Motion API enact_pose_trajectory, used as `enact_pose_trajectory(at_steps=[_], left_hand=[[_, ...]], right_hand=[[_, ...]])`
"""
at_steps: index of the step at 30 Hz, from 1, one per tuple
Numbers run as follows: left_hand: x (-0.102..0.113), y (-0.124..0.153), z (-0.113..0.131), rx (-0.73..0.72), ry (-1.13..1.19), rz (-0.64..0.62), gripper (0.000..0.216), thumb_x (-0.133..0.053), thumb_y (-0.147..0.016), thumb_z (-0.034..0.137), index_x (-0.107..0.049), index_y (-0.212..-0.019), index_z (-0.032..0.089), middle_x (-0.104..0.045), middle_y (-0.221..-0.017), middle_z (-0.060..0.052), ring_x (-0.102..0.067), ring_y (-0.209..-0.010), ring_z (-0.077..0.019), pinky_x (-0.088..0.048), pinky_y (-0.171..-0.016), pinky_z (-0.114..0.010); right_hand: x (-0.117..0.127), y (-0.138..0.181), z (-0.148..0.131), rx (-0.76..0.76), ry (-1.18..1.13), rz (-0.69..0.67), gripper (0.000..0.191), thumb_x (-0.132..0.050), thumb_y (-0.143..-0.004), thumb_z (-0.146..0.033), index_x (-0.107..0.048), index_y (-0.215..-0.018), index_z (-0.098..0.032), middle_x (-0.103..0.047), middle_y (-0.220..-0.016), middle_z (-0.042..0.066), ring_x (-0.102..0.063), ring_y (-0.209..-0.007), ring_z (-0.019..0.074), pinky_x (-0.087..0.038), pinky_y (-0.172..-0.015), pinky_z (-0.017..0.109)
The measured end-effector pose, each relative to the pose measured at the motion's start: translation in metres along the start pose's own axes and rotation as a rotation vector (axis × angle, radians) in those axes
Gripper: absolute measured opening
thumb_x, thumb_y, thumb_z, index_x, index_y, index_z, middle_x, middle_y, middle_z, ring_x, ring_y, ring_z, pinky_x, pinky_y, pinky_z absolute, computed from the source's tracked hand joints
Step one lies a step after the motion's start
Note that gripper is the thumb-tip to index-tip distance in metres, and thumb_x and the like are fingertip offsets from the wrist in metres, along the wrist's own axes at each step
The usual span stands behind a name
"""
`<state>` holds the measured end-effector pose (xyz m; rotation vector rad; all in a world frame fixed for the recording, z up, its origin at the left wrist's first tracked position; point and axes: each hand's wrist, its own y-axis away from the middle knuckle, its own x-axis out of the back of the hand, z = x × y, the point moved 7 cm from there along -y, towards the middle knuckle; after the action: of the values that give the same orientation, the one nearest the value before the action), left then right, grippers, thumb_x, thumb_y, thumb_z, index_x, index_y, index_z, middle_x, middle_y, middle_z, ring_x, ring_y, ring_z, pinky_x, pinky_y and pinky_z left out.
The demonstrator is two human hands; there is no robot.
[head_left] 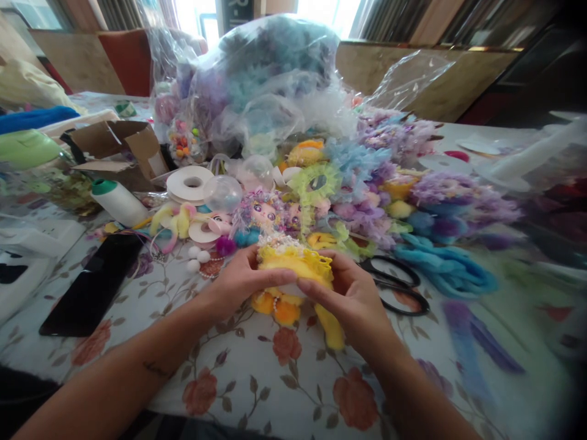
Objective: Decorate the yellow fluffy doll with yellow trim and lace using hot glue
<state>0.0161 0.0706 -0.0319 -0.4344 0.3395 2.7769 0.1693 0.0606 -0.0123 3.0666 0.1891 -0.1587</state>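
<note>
Both my hands grip a yellow plush piece (293, 266) with yellow lace trim and a pale, beaded top. My left hand (243, 275) has its fingers around the left side, the thumb pressed on the front. On the other side my right hand (346, 284) does the same, and the two thumb tips nearly meet over a small white patch. Below hang rounded orange-yellow parts (287, 310) with a string of beads, and a yellow strip (330, 328) dangles at the right. The fingers behind the piece are mostly hidden.
Black-handled scissors (415, 305) lie right of my hands; a black phone (94, 284) lies left. Behind are doll heads (263, 211), a ribbon spool (189, 183), a thread cone (120, 203), blue fabric (447, 266), a cardboard box (119, 146) and a large clear bag (275, 79).
</note>
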Motion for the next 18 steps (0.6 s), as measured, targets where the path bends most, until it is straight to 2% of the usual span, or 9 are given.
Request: enact_pose_trajectory(at_steps=[2,7,14,18], left_hand=[[-0.0041,0.0004,-0.0005,0.008,0.073,-0.040,0.028,-0.080,-0.074,0.026,-0.071,-0.101,0.019,-0.075,-0.098,-0.007,-0.071,-0.089,-0.0248,-0.057,-0.080,-0.035],[-0.0059,0.0002,-0.0006,0.052,0.128,-0.049,0.029,-0.084,-0.071,0.029,-0.073,-0.095,0.016,-0.075,-0.094,-0.008,-0.070,-0.082,-0.0215,-0.057,-0.075,-0.031],[-0.0037,-0.0003,-0.0016,0.070,0.144,-0.017,0.027,-0.084,-0.071,0.029,-0.075,-0.092,0.015,-0.075,-0.088,-0.008,-0.071,-0.077,-0.0205,-0.058,-0.072,-0.030],[-0.0018,-0.0007,-0.0055,0.093,0.145,-0.005,0.029,-0.084,-0.070,0.030,-0.076,-0.093,0.015,-0.075,-0.086,-0.008,-0.070,-0.072,-0.0193,-0.058,-0.067,-0.028]], right_hand=[[0.0009,0.0000,-0.0009,-0.008,-0.004,0.019,0.033,-0.089,-0.065,-0.034,-0.069,-0.091,-0.029,-0.073,-0.086,-0.002,-0.067,-0.078,0.0179,-0.052,-0.068,0.025],[0.0013,-0.0011,-0.0022,-0.030,-0.034,0.028,0.036,-0.090,-0.062,-0.033,-0.070,-0.092,-0.027,-0.075,-0.088,0.000,-0.069,-0.081,0.0218,-0.055,-0.069,0.029],[-0.0003,-0.0025,-0.0020,-0.054,-0.078,-0.021,0.036,-0.088,-0.066,-0.036,-0.072,-0.097,-0.026,-0.076,-0.094,0.002,-0.071,-0.087,0.0247,-0.058,-0.071,0.032],[0.0005,-0.0031,-0.0017,-0.086,-0.091,-0.002,0.038,-0.089,-0.064,-0.035,-0.073,-0.097,-0.025,-0.077,-0.096,0.004,-0.072,-0.086,0.0247,-0.058,-0.067,0.030]])
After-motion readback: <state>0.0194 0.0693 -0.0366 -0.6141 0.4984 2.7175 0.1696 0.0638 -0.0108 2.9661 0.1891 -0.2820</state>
